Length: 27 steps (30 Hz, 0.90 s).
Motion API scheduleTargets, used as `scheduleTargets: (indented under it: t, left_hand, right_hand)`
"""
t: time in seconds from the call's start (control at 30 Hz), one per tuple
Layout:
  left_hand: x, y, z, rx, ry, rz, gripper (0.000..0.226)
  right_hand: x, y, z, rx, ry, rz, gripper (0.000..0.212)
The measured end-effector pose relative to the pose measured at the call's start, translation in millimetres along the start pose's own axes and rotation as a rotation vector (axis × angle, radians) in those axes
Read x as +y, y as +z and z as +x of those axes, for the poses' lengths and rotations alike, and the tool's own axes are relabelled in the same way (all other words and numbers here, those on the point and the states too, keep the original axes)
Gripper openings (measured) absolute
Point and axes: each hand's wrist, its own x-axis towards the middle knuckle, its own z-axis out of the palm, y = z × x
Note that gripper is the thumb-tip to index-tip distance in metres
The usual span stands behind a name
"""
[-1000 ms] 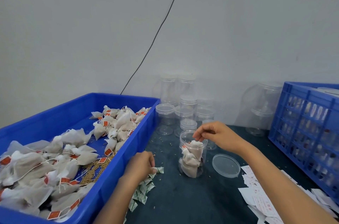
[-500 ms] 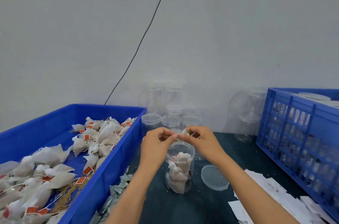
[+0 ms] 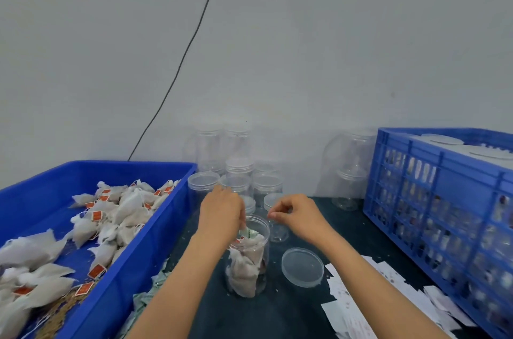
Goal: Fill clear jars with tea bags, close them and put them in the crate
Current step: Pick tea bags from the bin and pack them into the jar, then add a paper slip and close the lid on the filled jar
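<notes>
A clear jar (image 3: 248, 269) stands open on the dark table, partly filled with white tea bags. My left hand (image 3: 222, 214) reaches down into its mouth and pinches a small green-and-white sachet (image 3: 249, 233) just inside the rim. My right hand (image 3: 298, 216) hovers to the right of the jar's mouth, fingers curled toward the thumb, with nothing visible in them. The jar's clear lid (image 3: 302, 267) lies flat on the table to the right. Loose tea bags (image 3: 125, 208) with orange tags fill the blue bin (image 3: 116, 277) on the left. The blue crate (image 3: 438, 200) stands at the right.
Several empty clear jars (image 3: 239, 172) stand against the wall behind the open jar, and two more (image 3: 348, 186) beside the crate. More green sachets (image 3: 150, 288) lie by the bin's wall. White paper slips (image 3: 361, 302) are spread at the front right. A black cable (image 3: 177, 67) hangs down the wall.
The hands met above the jar half a second ago. Now my left hand has dipped into the jar with the sachet and my right hand has drawn away to the right.
</notes>
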Motion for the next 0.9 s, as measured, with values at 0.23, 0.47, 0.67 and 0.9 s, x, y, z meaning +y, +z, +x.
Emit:
scheduleTargets:
  t: [0.23,0.47,0.67,0.9]
  left_hand:
    - [2,13,14,-0.174,0.032,0.234,0.038]
    - [-10,7,-2,0.04,-0.066,-0.407,0.027]
    - [-19,53,-49,-0.02,-0.202,-1.252,0.067]
    - [-11,100,-62,0.055,-0.221,-1.268,0.092]
  right_hand:
    - [21,-22,-8,0.015,0.107,0.138,0.008]
    - [39,-51,-25,-0.006,0.178,0.148,0.013]
    - [79,-80,-38,-0.012,0.308,0.053,0.018]
    - [117,-77,-48,-0.044,0.406,-0.043,0.022]
